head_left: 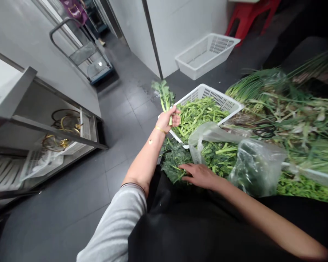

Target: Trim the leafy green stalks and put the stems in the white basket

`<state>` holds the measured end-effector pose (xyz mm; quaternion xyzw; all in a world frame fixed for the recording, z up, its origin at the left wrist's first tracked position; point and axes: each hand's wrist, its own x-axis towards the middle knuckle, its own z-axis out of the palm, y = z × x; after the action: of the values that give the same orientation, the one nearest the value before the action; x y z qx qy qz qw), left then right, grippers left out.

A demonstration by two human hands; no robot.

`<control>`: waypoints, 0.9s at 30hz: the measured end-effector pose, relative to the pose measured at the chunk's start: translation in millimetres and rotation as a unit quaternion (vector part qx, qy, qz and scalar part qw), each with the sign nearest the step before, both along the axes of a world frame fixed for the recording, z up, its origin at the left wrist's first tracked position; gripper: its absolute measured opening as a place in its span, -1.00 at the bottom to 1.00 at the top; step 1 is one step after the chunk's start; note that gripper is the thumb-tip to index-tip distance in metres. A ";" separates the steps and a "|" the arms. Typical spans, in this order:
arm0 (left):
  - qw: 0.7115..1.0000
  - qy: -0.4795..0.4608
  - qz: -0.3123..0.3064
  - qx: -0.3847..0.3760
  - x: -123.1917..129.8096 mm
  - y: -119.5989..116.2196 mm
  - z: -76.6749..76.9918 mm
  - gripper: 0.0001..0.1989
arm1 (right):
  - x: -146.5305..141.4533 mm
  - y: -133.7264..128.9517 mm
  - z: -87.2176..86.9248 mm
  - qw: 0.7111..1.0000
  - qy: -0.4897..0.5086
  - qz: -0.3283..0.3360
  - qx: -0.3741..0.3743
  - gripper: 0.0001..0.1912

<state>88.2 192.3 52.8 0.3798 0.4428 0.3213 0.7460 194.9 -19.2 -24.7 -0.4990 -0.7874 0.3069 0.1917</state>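
My left hand (170, 118) is closed around a small bunch of leafy green stalks (164, 95), leaves pointing up and away. It is above the left edge of a white plastic basket (236, 105) that holds a pile of trimmed green stems (199, 114). Close to my lap, my right hand (200, 175) rests on dark leafy greens (176, 163), its fingers apart and partly sunk among the leaves. A clear plastic bag (255, 167) lies open around more of these greens, beside my right wrist.
Spring onions (295, 123) lie heaped to the right. A second white basket (205, 54) sits on the floor by the wall, near a red stool (248, 18). At left are a metal shelf unit (57, 136) and a trolley (84, 58); a person in purple (75, 11) stands behind it.
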 end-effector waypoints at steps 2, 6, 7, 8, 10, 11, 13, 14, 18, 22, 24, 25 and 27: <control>0.995 -0.042 -0.089 0.000 -5.9 -30.8 -2.0 -0.45 | 12.7 8.7 15.3 0.988 0.114 -0.047 -0.097 -0.55; 0.982 -0.054 -0.165 -0.080 -31.7 -128.1 -23.6 -0.27 | 23.2 33.1 41.0 0.907 0.343 -0.163 -0.183 -0.51; 0.985 -0.045 -0.145 -0.085 -36.6 -147.1 -29.6 -0.30 | 18.8 36.1 45.6 0.903 0.349 -0.177 -0.176 -0.54; 0.991 -0.033 -0.106 -0.081 -40.6 -161.3 -35.2 -0.34 | 11.2 35.8 49.9 0.910 0.338 -0.182 -0.155 -0.56; 0.999 0.006 0.021 -0.046 -48.4 -175.5 -44.3 -0.42 | -10.8 23.2 58.1 0.933 0.308 -0.158 -0.097 -0.57; 0.995 0.034 0.092 -0.023 -53.3 -177.4 -47.3 -0.45 | -22.8 12.0 61.9 0.942 0.303 -0.127 -0.070 -0.58; 0.979 0.085 0.186 0.026 -65.4 -178.4 -49.6 -0.49 | -42.3 -12.2 67.6 0.948 0.310 -0.059 -0.035 -0.62; 0.973 0.105 0.200 0.050 -71.8 -180.4 -48.8 -0.51 | -48.3 -21.0 69.2 0.951 0.302 -0.049 -0.034 -0.62; 0.965 0.143 0.146 0.166 -89.8 -206.9 -39.5 -0.59 | -50.7 -13.1 70.5 0.963 0.206 -0.170 -0.045 -0.60; 0.956 0.113 0.159 0.219 -91.5 -231.5 -34.8 -0.67 | -50.8 16.6 69.8 0.964 0.187 -0.174 -0.080 -0.68; 0.970 0.053 0.158 0.175 -88.1 -232.3 -37.9 -0.65 | -58.9 15.3 66.3 0.956 0.192 -0.199 -0.092 -0.71; 0.978 0.016 0.159 0.134 -86.0 -230.3 -40.5 -0.62 | -64.3 9.9 63.5 0.952 0.198 -0.218 -0.089 -0.72; 0.981 -0.046 0.186 0.036 -83.1 -223.4 -45.9 -0.59 | -74.6 -6.8 56.3 0.947 0.214 -0.235 -0.052 -0.73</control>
<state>5.1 -31.0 6.9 0.3019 0.4587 0.4877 0.6786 120.3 -26.0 31.6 -0.6014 -0.5716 0.3933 0.3962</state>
